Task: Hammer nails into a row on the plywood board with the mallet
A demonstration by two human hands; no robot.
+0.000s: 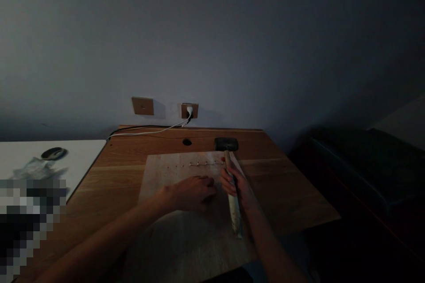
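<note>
A mallet with a dark head and a pale handle is in my right hand, the fingers wrapped round the handle fairly close to the head. The head points away from me, past the far right corner of a thin pale board. My left hand is over the middle of that board, its fingers curled; what they hold, if anything, is hidden. Beyond my hands, several nails stand in a row near the board's far edge. To their left, small dark dots continue the row.
The board lies on a wooden table against the wall. A plug with white and black cables sits in a wall socket. A white table on the left bears a roll of tape and crumpled plastic.
</note>
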